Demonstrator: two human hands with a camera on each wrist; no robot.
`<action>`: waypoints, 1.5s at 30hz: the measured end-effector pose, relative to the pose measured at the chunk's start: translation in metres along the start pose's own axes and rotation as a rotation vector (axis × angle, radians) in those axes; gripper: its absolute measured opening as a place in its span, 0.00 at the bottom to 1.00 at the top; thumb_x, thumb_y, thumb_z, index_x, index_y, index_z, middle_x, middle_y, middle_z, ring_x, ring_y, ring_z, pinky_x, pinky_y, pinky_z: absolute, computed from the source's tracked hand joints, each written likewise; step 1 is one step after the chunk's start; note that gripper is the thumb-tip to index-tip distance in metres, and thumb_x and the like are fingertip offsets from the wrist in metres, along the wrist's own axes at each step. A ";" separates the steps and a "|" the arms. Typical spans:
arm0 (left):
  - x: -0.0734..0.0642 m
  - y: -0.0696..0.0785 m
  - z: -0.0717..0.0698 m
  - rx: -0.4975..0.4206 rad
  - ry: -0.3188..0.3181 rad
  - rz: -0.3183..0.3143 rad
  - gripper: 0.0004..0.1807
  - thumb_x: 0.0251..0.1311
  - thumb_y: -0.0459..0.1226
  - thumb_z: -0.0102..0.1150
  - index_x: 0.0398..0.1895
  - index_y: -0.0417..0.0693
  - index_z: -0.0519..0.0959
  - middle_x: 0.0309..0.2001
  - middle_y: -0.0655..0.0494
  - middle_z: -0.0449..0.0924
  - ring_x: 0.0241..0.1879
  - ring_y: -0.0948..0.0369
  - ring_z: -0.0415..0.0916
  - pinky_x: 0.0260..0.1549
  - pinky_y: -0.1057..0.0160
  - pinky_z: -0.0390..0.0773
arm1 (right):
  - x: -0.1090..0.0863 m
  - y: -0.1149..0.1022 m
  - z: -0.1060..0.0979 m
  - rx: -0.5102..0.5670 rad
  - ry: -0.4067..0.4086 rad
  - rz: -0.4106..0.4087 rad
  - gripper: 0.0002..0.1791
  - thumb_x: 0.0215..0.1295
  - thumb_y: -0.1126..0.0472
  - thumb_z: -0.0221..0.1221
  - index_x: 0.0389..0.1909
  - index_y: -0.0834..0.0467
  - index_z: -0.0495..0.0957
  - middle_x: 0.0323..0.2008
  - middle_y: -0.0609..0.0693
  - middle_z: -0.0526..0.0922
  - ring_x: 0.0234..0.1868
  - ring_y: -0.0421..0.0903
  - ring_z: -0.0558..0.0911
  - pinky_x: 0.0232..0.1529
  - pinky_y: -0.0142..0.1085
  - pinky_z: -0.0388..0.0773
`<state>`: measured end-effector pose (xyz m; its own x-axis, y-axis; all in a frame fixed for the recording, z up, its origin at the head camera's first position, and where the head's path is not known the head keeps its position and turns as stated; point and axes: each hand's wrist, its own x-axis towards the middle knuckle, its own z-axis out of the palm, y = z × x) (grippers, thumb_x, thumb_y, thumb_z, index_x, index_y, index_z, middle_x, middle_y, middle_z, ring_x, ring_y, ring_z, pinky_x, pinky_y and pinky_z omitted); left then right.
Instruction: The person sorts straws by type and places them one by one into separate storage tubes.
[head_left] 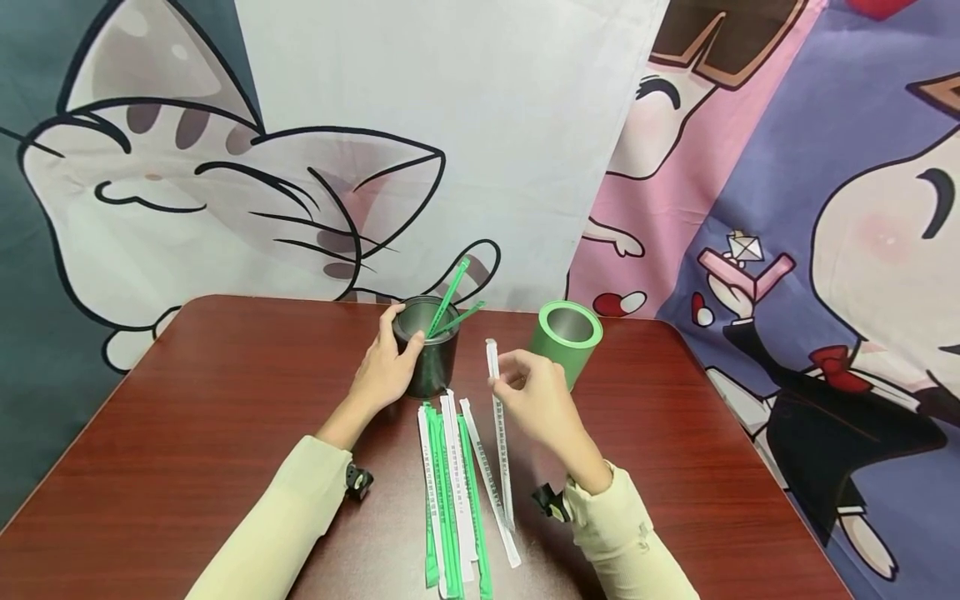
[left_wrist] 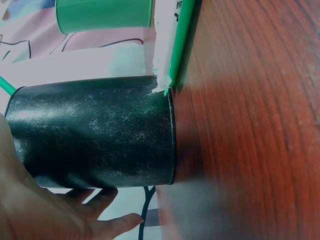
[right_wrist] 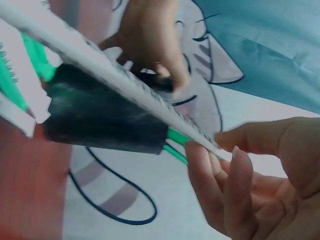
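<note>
My left hand [head_left: 381, 371] grips a black cylindrical cup [head_left: 435, 367] near its rim, thumb on one side and fingers round the other. Two green-wrapped straws [head_left: 451, 293] stick up out of that cup, leaning right. To the right, my right hand [head_left: 542, 400] pinches a white paper-wrapped straw [head_left: 502, 454] near its upper end, between thumb and fingers. Its lower end slants down toward the table. In the right wrist view the white straw [right_wrist: 112, 75] crosses in front of the black cup [right_wrist: 105, 115].
Several green and white wrapped straws [head_left: 453, 492] lie side by side on the dark red table [head_left: 225, 467], their far ends close to the black cup. A green cup [head_left: 558, 360] stands behind my right hand. A printed cartoon cloth [head_left: 465, 108] hangs beyond the table.
</note>
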<state>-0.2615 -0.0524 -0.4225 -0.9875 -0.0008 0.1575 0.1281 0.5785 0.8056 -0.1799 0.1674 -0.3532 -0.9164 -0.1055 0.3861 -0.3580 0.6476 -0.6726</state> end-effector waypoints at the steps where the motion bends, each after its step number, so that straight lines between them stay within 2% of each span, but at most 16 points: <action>1: 0.000 0.000 0.000 0.001 0.000 -0.003 0.33 0.61 0.63 0.39 0.67 0.76 0.44 0.62 0.51 0.64 0.49 0.47 0.71 0.38 0.44 0.68 | 0.001 -0.002 -0.002 0.013 0.031 -0.016 0.07 0.52 0.64 0.64 0.34 0.55 0.80 0.19 0.41 0.79 0.21 0.36 0.78 0.24 0.33 0.74; 6: 0.001 0.000 0.000 0.005 -0.005 0.000 0.32 0.60 0.64 0.38 0.67 0.79 0.43 0.62 0.51 0.64 0.49 0.47 0.71 0.38 0.44 0.68 | 0.006 -0.009 -0.010 0.080 0.192 -0.095 0.06 0.54 0.63 0.64 0.34 0.55 0.81 0.22 0.43 0.82 0.21 0.37 0.78 0.24 0.32 0.74; 10: 0.003 0.001 0.000 -0.003 0.006 0.009 0.32 0.61 0.62 0.39 0.67 0.79 0.43 0.62 0.51 0.64 0.49 0.46 0.71 0.37 0.44 0.68 | 0.013 -0.017 -0.016 0.197 0.277 -0.146 0.07 0.56 0.63 0.64 0.36 0.57 0.80 0.25 0.47 0.83 0.20 0.40 0.78 0.20 0.32 0.74; 15: 0.001 0.001 0.000 0.001 -0.001 -0.004 0.32 0.61 0.61 0.40 0.67 0.77 0.44 0.63 0.51 0.63 0.48 0.47 0.71 0.36 0.46 0.68 | 0.016 -0.038 -0.024 0.371 0.388 -0.185 0.08 0.54 0.68 0.63 0.35 0.65 0.77 0.27 0.57 0.82 0.20 0.44 0.78 0.18 0.33 0.75; 20: -0.001 0.001 0.001 -0.004 -0.001 0.008 0.33 0.60 0.64 0.38 0.67 0.79 0.43 0.63 0.51 0.63 0.48 0.47 0.71 0.37 0.45 0.68 | 0.015 -0.062 -0.032 0.465 0.501 -0.194 0.09 0.53 0.73 0.62 0.32 0.72 0.73 0.26 0.60 0.79 0.20 0.41 0.80 0.13 0.39 0.74; 24: 0.000 0.001 0.001 -0.009 0.009 0.015 0.32 0.60 0.64 0.38 0.66 0.79 0.43 0.62 0.51 0.64 0.48 0.48 0.71 0.37 0.46 0.68 | 0.017 -0.067 -0.034 0.538 0.543 -0.199 0.10 0.54 0.73 0.61 0.33 0.74 0.71 0.28 0.60 0.78 0.21 0.40 0.81 0.11 0.41 0.73; 28: -0.001 0.001 0.001 -0.004 0.013 0.005 0.32 0.61 0.62 0.40 0.67 0.78 0.44 0.61 0.51 0.64 0.47 0.47 0.71 0.37 0.45 0.68 | 0.021 -0.068 -0.035 0.578 0.575 -0.241 0.10 0.54 0.74 0.60 0.34 0.75 0.71 0.29 0.60 0.78 0.23 0.42 0.82 0.11 0.39 0.73; 35: -0.001 0.000 0.002 0.003 0.011 0.005 0.31 0.61 0.62 0.39 0.65 0.83 0.42 0.60 0.50 0.65 0.47 0.48 0.72 0.37 0.46 0.68 | 0.027 -0.059 -0.033 0.648 0.616 -0.329 0.10 0.54 0.74 0.61 0.34 0.75 0.72 0.28 0.60 0.77 0.23 0.46 0.83 0.10 0.37 0.72; 45: -0.002 -0.001 0.001 -0.001 0.009 0.004 0.32 0.61 0.62 0.40 0.67 0.77 0.44 0.61 0.51 0.64 0.47 0.47 0.71 0.37 0.46 0.68 | 0.043 -0.045 -0.021 0.653 0.616 -0.307 0.10 0.54 0.69 0.63 0.35 0.69 0.74 0.29 0.59 0.77 0.21 0.46 0.82 0.09 0.40 0.71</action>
<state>-0.2601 -0.0516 -0.4240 -0.9861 -0.0061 0.1660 0.1320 0.5781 0.8052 -0.1991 0.1496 -0.2934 -0.5763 0.3367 0.7447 -0.7681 0.0882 -0.6342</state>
